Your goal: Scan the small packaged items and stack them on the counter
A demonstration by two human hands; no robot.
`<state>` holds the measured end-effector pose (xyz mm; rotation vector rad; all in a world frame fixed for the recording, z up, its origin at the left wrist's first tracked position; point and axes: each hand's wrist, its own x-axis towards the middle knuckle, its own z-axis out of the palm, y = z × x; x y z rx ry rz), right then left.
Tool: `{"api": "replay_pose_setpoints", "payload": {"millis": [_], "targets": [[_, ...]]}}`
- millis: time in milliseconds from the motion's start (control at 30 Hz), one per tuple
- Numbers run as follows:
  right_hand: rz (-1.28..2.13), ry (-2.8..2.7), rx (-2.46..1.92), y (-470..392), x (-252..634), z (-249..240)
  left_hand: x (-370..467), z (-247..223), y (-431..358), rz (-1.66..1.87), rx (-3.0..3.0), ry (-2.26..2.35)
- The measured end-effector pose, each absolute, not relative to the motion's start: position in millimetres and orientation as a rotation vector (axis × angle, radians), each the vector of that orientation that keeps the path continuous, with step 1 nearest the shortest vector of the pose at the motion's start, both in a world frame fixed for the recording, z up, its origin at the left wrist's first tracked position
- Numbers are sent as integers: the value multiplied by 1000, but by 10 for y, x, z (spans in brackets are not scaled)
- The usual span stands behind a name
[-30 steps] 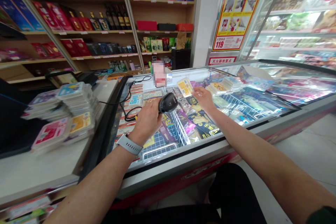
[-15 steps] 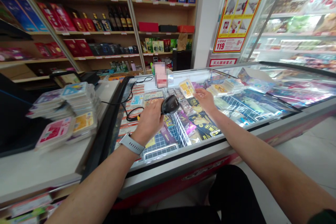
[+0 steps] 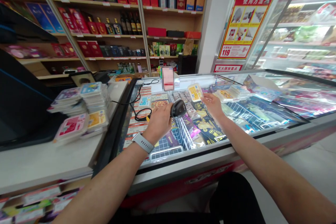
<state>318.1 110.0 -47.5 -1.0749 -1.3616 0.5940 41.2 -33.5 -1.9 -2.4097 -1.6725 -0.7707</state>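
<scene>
My left hand [image 3: 160,119], with a grey watch band on the wrist, is closed round a black barcode scanner [image 3: 178,108]. Its head points to the right, over the glass-topped chest freezer [image 3: 225,154]. Between the fingertips of my right hand [image 3: 213,103] is the near right edge of a flat plastic pack [image 3: 195,92] with a yellow label, tilted up. The scanner and the pack are a short way apart. A black cable [image 3: 136,106] loops over the freezer top left of my left hand. Similar packs [image 3: 232,93] lie just beyond my right hand.
On the counter [image 3: 70,161] at left stand stacks of packs [image 3: 91,98], with pink-labelled [image 3: 71,127] and yellow-labelled ones in front. A dark monitor [image 3: 21,101] rises beside them. Bottle and gift-box shelves [image 3: 110,35] line the back. A blurred pink-screened device [image 3: 168,78] stands on the freezer's far edge.
The whole view has shifted, so everything sits further right and slightly lower. Both hands keep their hold on the scanner and the yellow-labelled pack, with little change between them.
</scene>
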Motion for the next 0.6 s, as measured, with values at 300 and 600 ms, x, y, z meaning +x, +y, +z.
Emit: {"api": "replay_pose_setpoints", "payload": {"millis": [300, 600], "targets": [[693, -1304, -1071, 787, 2965, -183, 415, -57, -331, -719, -2416, -1669], [770, -1464, -884, 268, 2271, 408, 436, -27, -351, -703, -2433, -1679]]}}
